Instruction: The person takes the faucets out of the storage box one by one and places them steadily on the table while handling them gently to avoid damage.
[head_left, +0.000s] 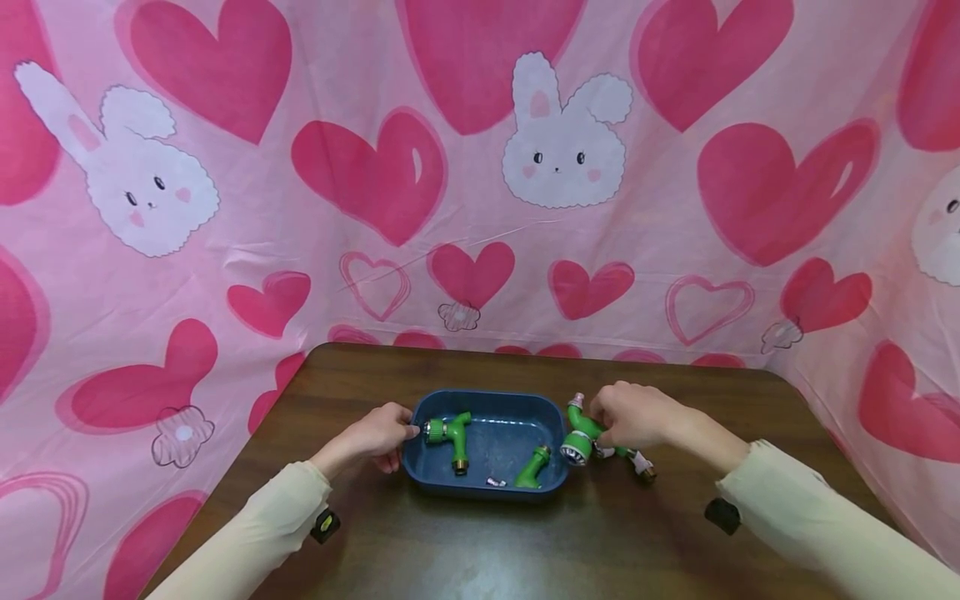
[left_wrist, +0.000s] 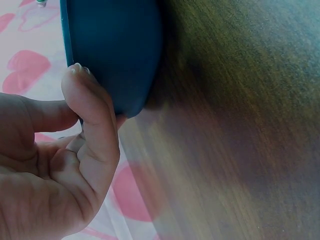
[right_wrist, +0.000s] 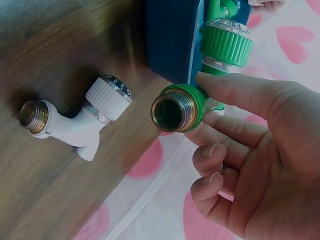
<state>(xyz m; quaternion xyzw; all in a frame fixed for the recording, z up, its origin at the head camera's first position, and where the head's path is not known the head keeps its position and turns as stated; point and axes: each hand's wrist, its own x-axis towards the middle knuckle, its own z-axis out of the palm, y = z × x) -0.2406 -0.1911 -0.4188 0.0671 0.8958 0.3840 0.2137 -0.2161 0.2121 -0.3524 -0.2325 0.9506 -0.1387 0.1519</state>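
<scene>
A dark blue plastic tray (head_left: pixel 487 492) sits on the table. My left hand (head_left: pixel 381 433) pinches its left rim between thumb and fingers; in the left wrist view the tray's wall (left_wrist: pixel 117 50) rises beside that hand (left_wrist: pixel 90 155). Just past the tray's right end, my right hand (head_left: pixel 637 414) holds a green plastic tap (head_left: pixel 576 446) with a ribbed knob (right_wrist: pixel 227 45) and a brass threaded end (right_wrist: pixel 172 112). Thumb and fingers of this hand (right_wrist: pixel 245 135) pinch its body. Inside the tray lie a green tap (head_left: pixel 458 437) on the left and another green tap (head_left: pixel 531 470) at the front right.
A white tap (right_wrist: pixel 75 125) with a brass thread lies on the brown wooden table (head_left: pixel 480 542), close to the right hand. A small shiny piece (head_left: pixel 495 482) is at the tray's front. Pink cloth (head_left: pixel 480 217) with hearts and rabbits hangs behind the table.
</scene>
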